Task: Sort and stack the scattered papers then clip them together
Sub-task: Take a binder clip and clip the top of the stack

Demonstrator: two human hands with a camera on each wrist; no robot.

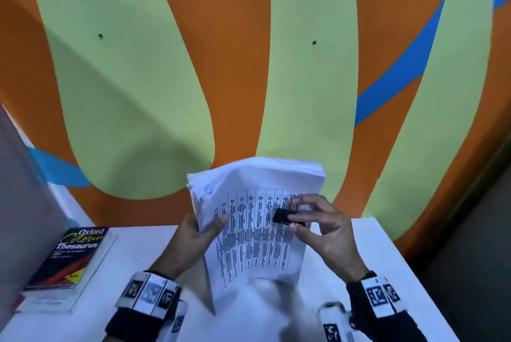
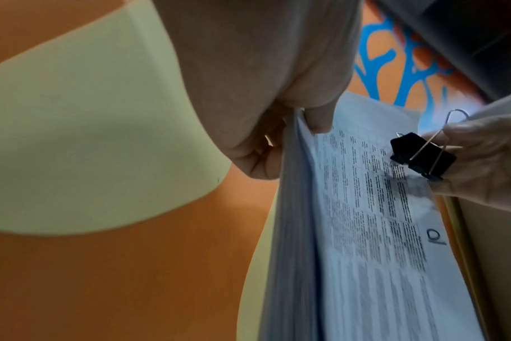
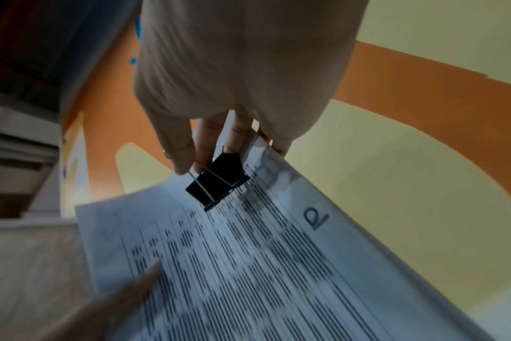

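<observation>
A thick stack of printed papers point(image 1: 257, 234) stands tilted above the white table point(image 1: 381, 256), its top sheet covered in table rows. My left hand point(image 1: 210, 227) grips the stack's left edge, thumb on the front and fingers behind. My right hand point(image 1: 297, 214) pinches a black binder clip point(image 1: 284, 216) by its wire handles, over the printed face near the right edge. The left wrist view shows the clip point(image 2: 422, 155) against the top sheet point(image 2: 365, 207). In the right wrist view the clip point(image 3: 219, 180) sits beside the stack's edge point(image 3: 277, 253). Whether it bites the sheets I cannot tell.
An Oxford Colour Thesaurus book point(image 1: 72, 256) lies on a clear stand at the table's left. A grey panel point(image 1: 25, 176) rises at the far left. The orange and green wall point(image 1: 235, 79) stands close behind the table. The table's right edge drops to dark floor point(image 1: 470, 258).
</observation>
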